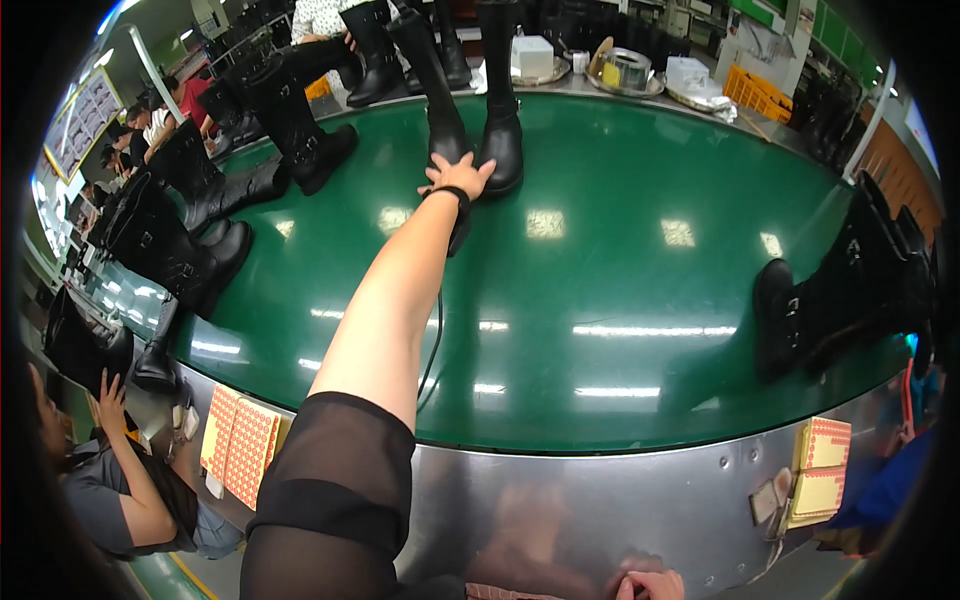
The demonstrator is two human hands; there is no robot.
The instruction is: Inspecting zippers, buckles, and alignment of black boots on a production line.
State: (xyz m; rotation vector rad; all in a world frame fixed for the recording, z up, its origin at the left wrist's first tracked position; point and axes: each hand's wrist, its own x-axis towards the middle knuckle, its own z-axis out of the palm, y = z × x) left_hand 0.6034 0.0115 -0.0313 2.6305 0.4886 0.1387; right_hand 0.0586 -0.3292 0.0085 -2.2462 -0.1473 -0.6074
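My left arm, in a sheer black sleeve with a dark band at the wrist, stretches far across the green conveyor belt (600, 270). With its fingers spread, my left hand (460, 178) touches the toes of two tall black boots, a left boot (446, 125) and a right boot (503, 140), standing upright side by side. At the lower edge, by the metal rim, only part of my right hand (655, 584) shows. Its fingers look curled, and whatever may be in them is hidden.
Black buckled boots (185, 255) stand along the left, with more boots (840, 290) at right. Sticker sheets (240, 445) hang at the front left; another stack (822, 470) hangs at right. Co-workers are on both sides. A tape roll (625, 70) and yellow crate (757, 93) sit behind.
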